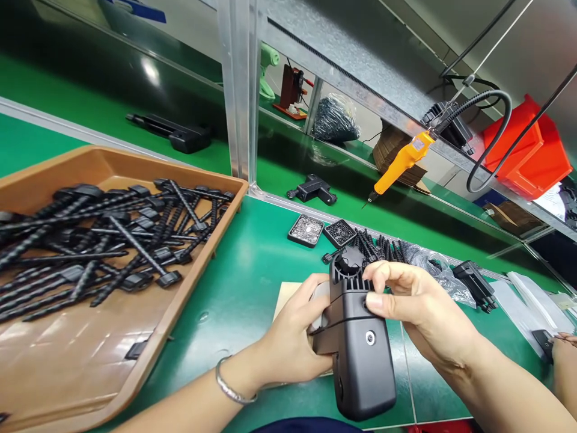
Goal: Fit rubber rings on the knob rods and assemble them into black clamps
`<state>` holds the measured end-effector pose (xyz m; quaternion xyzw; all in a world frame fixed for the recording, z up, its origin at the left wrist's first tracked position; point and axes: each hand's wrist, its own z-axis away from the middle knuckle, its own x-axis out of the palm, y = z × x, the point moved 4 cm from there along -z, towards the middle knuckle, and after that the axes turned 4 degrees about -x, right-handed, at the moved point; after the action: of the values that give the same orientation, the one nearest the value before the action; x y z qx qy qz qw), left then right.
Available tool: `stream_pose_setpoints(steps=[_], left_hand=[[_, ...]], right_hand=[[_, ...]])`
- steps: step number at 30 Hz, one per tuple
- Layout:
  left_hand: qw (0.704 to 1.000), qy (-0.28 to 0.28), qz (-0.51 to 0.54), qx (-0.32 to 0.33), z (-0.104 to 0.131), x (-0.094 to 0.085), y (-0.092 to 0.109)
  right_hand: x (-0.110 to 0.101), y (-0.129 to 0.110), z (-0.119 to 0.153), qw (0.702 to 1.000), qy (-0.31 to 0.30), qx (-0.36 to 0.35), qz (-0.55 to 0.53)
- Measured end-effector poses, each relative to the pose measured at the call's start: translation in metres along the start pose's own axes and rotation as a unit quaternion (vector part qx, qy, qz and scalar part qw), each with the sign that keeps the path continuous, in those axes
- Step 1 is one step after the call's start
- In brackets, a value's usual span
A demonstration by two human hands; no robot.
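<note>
A black plastic housing (364, 361) with a finned, round upper end is held upright and slightly tilted in front of me. My left hand (297, 334) is wrapped round its left side, where a grey part shows between the fingers. My right hand (401, 294) is closed in a pinch, the thumb against the housing's face at a small hole just below the fins. Whatever lies between thumb and forefinger, if anything, is too hidden to name. Lower on the same face sits a silvery screw (370, 338). Behind the housing lie two small square trays, one of silvery screws (305, 231), one of dark screws (340, 233).
A brown tray (193, 300) of black threaded rods fills the left. A yellow electric screwdriver (401, 165) hangs above the bench. Black rods and a plastic bag (446, 279) lie behind my right hand. Another person's hand (565, 355) holds a black part at far right.
</note>
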<state>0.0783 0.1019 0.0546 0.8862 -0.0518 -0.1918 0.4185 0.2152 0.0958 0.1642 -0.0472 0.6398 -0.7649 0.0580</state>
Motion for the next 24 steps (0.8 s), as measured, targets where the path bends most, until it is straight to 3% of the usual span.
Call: stream_pose_setpoints(steps=[7, 17, 24], left_hand=[[1.000, -0.007, -0.002, 0.012, 0.000, 0.000, 0.001], [1.000, -0.011, 0.003, 0.007, 0.001, -0.001, -0.003], [1.000, -0.003, -0.005, 0.007, 0.003, 0.000, -0.001]], right_hand=[[0.003, 0.000, 0.003, 0.999, -0.043, -0.018, -0.002], [0.005, -0.003, 0.007, 0.997, -0.021, -0.058, 0.047], [0.007, 0.008, 0.001, 0.998, -0.041, -0.016, -0.051]])
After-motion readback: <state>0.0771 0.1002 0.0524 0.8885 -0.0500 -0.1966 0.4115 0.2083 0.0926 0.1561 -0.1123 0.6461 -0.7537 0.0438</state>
